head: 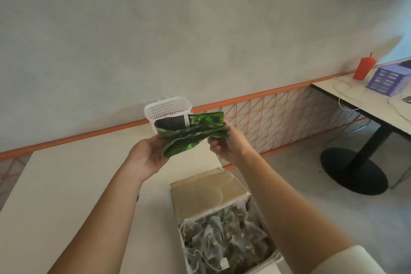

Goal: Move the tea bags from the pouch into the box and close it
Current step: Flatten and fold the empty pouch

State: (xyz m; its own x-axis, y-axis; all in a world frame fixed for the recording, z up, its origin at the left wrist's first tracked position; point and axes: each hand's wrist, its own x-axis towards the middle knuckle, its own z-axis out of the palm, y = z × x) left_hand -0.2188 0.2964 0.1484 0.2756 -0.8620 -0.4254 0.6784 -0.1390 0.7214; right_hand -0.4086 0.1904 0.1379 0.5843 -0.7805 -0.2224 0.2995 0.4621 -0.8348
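Pale beige counter [66,184] under us. Our left hand [146,158] and right hand [229,144] grip flattened green leaf-print foil pouch [193,134], raised beyond open white cardboard box [222,218]; mesh tea bags [224,231] inside, nearer right hand.

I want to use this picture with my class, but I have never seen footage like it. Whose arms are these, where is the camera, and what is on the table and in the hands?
The camera sits on a person's head and looks forward and down, so the two bare arms are the wearer's own. The left hand and the right hand together hold a green pouch up above a pale table. Nearer the camera stands an open cardboard box, its lid folded back, full of tea bags. Behind the pouch is a white mesh basket. On another table to the right stand a red cup and a purple box.
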